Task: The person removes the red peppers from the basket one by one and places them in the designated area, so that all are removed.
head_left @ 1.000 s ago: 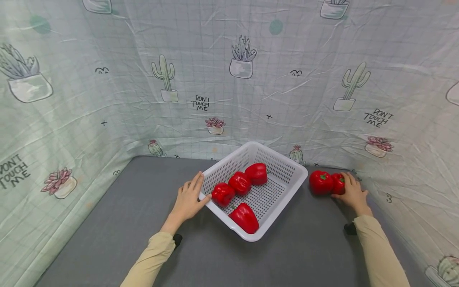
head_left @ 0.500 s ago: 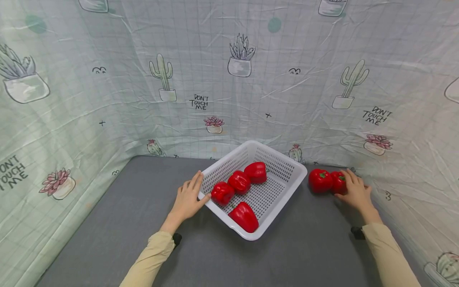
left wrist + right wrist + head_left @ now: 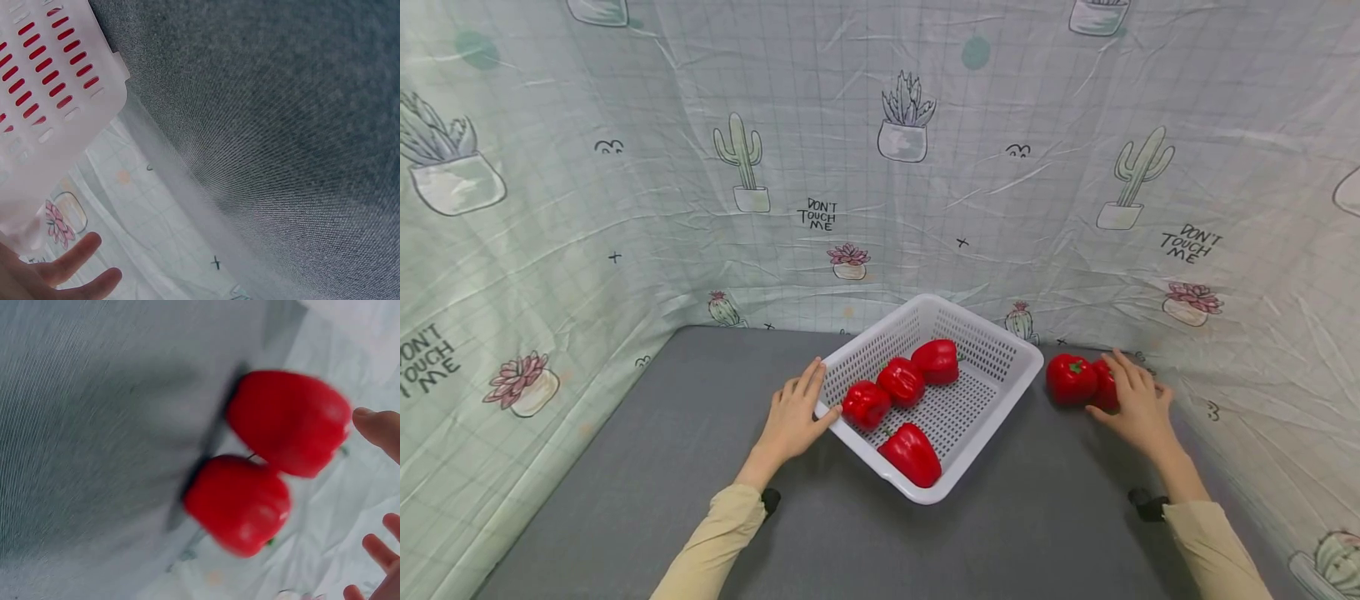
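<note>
A white perforated plastic basket (image 3: 992,442) sits angled on the grey table, with several red bell peppers (image 3: 911,454) in it. My left hand (image 3: 792,421) rests at its left corner, thumb across the rim and fingers extended along the outside. Two of its fingertips (image 3: 84,247) stick out free of the basket in the left wrist view. Right of the basket, a red bell pepper (image 3: 1071,379) sits against another bell pepper (image 3: 1105,392), partly covered by my right hand (image 3: 1142,410). That hand's thumb and fingers are spread, with a gap to the peppers in the right wrist view.
A pale cactus-print cloth (image 3: 910,217) rises behind the table and along both sides. The two loose peppers lie close to the table's back right corner, near that cloth. Grey tabletop (image 3: 985,542) extends in front of the basket and to its left.
My right hand first drew back a little to the right, then came left with its fingers spreading over the right pepper. The left hand, basket and peppers stay in place.
</note>
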A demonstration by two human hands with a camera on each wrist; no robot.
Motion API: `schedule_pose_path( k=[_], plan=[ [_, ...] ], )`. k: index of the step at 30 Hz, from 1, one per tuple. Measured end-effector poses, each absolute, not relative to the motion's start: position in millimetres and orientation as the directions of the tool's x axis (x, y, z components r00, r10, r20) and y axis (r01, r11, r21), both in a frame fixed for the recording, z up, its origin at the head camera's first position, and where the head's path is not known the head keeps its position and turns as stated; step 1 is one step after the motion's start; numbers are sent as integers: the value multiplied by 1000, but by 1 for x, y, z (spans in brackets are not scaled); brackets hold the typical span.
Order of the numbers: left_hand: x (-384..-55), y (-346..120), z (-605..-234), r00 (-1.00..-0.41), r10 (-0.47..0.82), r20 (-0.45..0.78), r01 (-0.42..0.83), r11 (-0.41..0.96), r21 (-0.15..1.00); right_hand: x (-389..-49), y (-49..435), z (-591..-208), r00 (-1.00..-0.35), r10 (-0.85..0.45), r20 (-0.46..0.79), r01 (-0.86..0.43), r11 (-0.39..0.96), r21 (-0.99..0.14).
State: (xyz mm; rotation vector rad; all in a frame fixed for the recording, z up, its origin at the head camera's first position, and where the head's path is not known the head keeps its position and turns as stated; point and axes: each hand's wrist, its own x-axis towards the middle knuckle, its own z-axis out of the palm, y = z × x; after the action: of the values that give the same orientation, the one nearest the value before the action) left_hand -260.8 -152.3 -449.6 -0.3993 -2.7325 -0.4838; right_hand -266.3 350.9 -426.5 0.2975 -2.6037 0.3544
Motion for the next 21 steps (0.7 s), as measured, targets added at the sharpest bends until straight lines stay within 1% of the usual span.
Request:
schedule_pose_path(
  k=[9, 16, 21],
  plan=[
    [-260, -152, -449, -903, 214, 372, 328, 903, 278, -249, 311, -419, -789, -193, 583, -369, 908, -199],
    [-260, -152, -450, -901, 216, 377, 332, 902, 276, -241, 280, -415, -751, -248, 611, -445, 875, -191],
    [-260, -152, -450, -904, 214, 370, 327, 904, 275, -235, 258, -412, -737, -297, 608, -495, 849, -186]
  ],
)
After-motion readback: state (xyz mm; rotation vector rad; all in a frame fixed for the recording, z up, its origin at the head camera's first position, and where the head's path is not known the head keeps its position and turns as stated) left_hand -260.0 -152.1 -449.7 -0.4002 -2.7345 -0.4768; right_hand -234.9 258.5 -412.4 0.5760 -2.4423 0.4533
